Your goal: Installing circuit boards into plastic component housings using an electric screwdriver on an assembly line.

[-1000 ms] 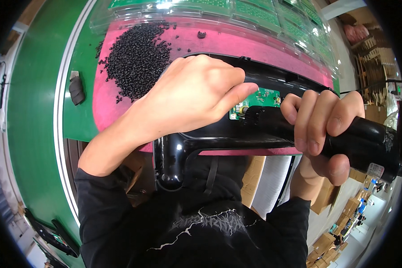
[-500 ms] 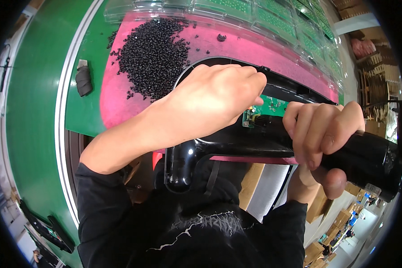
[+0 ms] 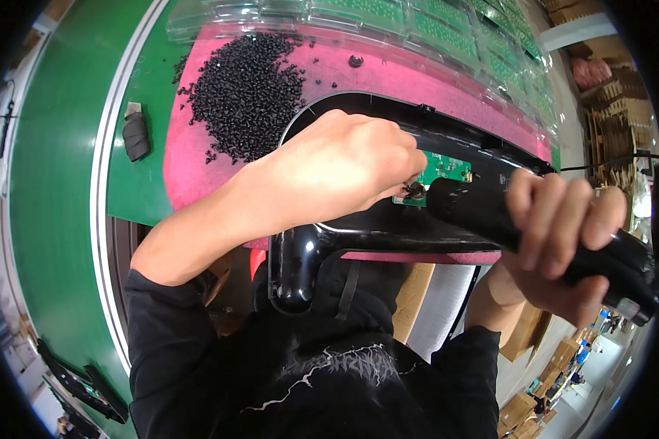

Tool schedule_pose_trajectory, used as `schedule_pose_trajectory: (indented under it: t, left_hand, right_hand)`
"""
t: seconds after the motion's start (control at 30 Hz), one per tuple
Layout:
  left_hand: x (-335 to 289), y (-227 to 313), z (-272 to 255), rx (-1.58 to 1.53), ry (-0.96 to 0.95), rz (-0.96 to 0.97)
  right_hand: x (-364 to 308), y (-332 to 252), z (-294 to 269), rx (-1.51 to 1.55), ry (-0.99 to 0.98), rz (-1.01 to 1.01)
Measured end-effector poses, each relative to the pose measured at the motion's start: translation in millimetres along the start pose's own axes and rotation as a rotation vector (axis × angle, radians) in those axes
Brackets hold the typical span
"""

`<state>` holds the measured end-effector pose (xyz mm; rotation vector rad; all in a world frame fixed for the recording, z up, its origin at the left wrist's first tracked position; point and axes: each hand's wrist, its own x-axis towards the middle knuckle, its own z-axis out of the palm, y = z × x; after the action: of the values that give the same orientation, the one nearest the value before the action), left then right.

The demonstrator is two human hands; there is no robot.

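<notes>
A black plastic housing (image 3: 388, 238) lies open in front of me, with a green circuit board (image 3: 447, 170) inside it. Over its left part, my left hand (image 3: 351, 164) is closed, its fingertips pinched at the board's near left corner. Whatever they may hold is hidden. My right hand (image 3: 564, 234) wraps round a black power screwdriver (image 3: 476, 208), held tilted with its front end just right of those fingertips. The screwdriver's tip meets a small dark spot beside the left fingers that I cannot make out clearly.
Beyond the housing, a pink mat (image 3: 190, 164) carries a large heap of small black screws (image 3: 245, 99). Clear plastic trays (image 3: 373, 33) with green boards line the far side. A dark wrapped tool (image 3: 135, 137) lies on the green table (image 3: 58, 183) at left.
My right hand and the screwdriver have shifted right, uncovering more of the circuit board. My left hand has moved slightly left, still pinched.
</notes>
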<state>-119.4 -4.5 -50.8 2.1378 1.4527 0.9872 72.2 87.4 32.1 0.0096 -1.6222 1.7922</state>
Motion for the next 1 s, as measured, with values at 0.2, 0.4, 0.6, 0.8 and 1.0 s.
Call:
schedule_pose_trajectory:
  t: [0.2, 0.4, 0.6, 0.8, 1.0]
  left_hand:
    - [9, 0, 0, -0.152, 0.125, 0.153]
    - [12, 5, -5, -0.246, 0.082, 0.113]
    - [11, 7, -9, -0.237, 0.081, 0.102]
    - [15, 11, -13, -0.350, 0.011, 0.038]
    - [12, -2, -11, -0.264, 0.192, -0.003]
  right_hand:
    - [-1, -10, -4, 0.244, 0.189, -0.231]
    - [-7, -19, 2, 0.309, 0.273, -0.211]
    - [-10, -18, -4, 0.310, 0.162, -0.186]
    - [-14, -31, -5, 0.182, 0.295, -0.140]
    - [-22, -33, -40, -0.189, 0.282, -0.019]
